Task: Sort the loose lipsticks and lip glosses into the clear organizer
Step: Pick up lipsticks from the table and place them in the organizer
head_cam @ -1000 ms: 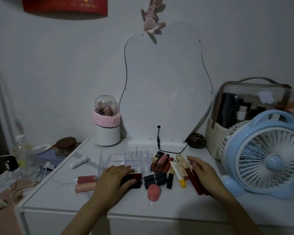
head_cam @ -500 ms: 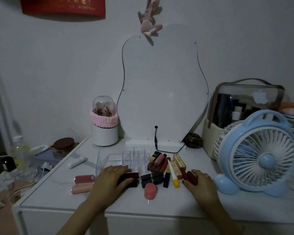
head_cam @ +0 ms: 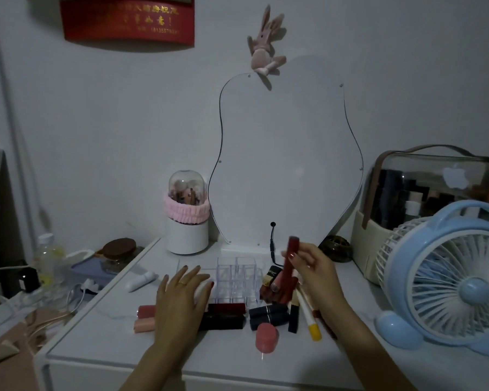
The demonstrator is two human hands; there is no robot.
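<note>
A clear organizer [head_cam: 236, 279] with square cells stands mid-table. My right hand [head_cam: 314, 270] holds a dark red lip gloss tube [head_cam: 290, 256] nearly upright, just right of the organizer. My left hand [head_cam: 180, 299] lies flat on the table at the organizer's left side, fingers spread, holding nothing. Loose lipsticks lie around: two pink tubes [head_cam: 145, 317] at the left, dark tubes [head_cam: 226, 316] in front, a heap [head_cam: 275, 286] at the right, a white stick with a yellow cap [head_cam: 309, 317], and a round pink pot [head_cam: 266, 337].
A wavy-edged mirror [head_cam: 283, 165] stands behind. A white brush holder with a pink band [head_cam: 187, 221] is back left, a blue fan [head_cam: 446, 277] and a cosmetic case [head_cam: 424, 198] at the right. A white tube [head_cam: 140, 281] lies left; bottles and cables sit beyond the table's left edge.
My right hand has picked a dark red tube off the table and lifted it up beside the organizer. My left hand slid back off the dark lipsticks to the organizer's left side.
</note>
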